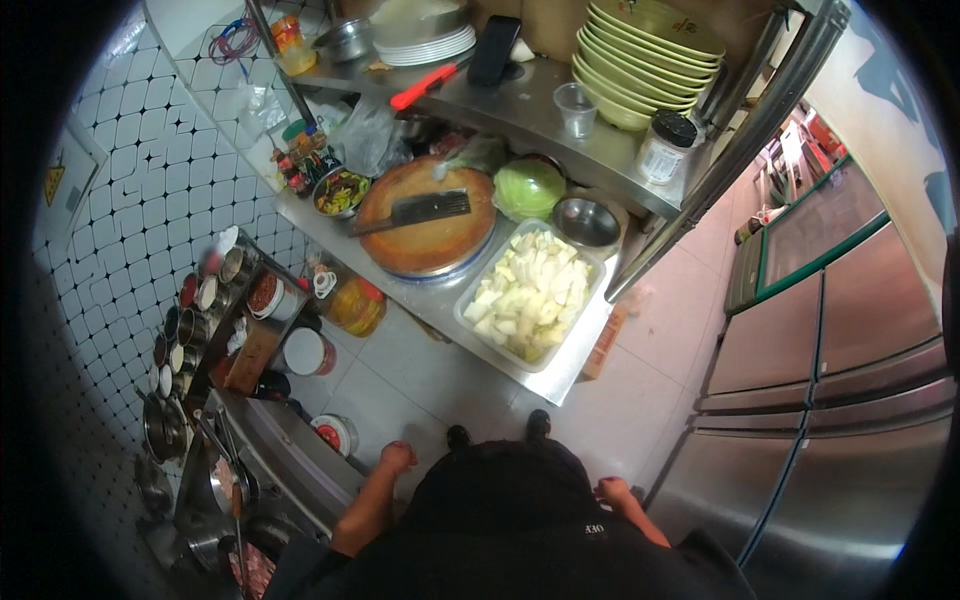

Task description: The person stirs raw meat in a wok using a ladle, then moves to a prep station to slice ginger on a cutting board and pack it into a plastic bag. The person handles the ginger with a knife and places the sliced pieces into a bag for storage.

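My left hand (398,456) hangs beside my body near the steel counter at left, its fingers curled and nothing visible in it. On the other side my right hand (613,491) hangs low; its fingers are partly hidden. Neither hand touches the worktable (551,386) before me. A cleaver (431,208) lies flat on a round wooden chopping board (409,251). Right of the board, a clear plastic tub (459,306) holds chopped pale vegetable pieces (529,296), apparently cabbage. Behind it sit a wrapped green cabbage (529,187) and a steel bowl (586,221).
The shelf (517,94) above carries stacked green bowls (645,64), a red-handled knife (424,86), a phone (495,49) and a plastic cup (576,109). Steel refrigerator doors (765,337) flank my right. An oil jug (356,304) and a white-lidded bucket (306,351) are at left.
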A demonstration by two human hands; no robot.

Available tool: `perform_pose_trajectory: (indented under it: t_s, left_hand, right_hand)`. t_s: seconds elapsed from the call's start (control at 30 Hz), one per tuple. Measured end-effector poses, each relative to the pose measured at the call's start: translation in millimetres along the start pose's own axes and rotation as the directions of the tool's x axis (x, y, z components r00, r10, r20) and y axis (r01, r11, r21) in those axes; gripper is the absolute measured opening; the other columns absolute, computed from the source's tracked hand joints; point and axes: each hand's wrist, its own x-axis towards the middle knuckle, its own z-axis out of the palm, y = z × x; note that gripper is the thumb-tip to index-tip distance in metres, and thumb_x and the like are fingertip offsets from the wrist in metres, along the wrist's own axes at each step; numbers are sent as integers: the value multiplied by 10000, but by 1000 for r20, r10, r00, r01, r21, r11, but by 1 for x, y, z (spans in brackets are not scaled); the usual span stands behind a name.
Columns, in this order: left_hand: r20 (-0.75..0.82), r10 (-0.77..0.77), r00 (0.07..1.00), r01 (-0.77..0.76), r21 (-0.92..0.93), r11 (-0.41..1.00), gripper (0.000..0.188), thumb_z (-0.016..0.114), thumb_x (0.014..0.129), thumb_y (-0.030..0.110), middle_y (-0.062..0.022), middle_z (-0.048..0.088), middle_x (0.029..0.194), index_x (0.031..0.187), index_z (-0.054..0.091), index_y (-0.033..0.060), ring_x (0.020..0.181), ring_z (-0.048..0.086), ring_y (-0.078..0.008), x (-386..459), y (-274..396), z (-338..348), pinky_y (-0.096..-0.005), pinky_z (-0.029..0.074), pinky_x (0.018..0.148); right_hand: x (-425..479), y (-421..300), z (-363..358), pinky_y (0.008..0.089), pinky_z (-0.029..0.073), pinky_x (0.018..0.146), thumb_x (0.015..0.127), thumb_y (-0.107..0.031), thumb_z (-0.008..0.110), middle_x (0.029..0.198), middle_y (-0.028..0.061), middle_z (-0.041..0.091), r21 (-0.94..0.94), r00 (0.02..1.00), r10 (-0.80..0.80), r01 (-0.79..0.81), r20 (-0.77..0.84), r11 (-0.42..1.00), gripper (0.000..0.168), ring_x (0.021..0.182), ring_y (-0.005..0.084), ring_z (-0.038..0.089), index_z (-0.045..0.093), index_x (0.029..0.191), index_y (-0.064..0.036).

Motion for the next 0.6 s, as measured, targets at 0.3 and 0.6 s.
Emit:
perform_pose_trajectory:
  t_s: [0.3, 0.6]
  left_hand:
    - [457, 116, 882, -444, 887, -126, 140, 636, 856, 251, -48, 663, 857, 922, 679, 134, 745, 645, -275, 4, -44, -29, -414, 525, 622]
    - [371, 235, 898, -437, 701, 564, 122, 596, 910, 209, -80, 697, 944, 952, 662, 115, 727, 679, -257, 44, -77, -36, -391, 544, 606]
  right_hand:
    - [-7, -5, -3, 397, 522, 592, 913, -140, 543, 901, 111, 689, 20, 1000, -5, 5, 13, 1000, 233, 761, 269, 708, 610, 1112, -39]
    - [8, -14, -1, 402, 521, 646, 917, -155, 569, 967, 129, 696, -12, 999, 0, 0, 48, 1000, 260, 793, 285, 709, 590, 1155, -52]
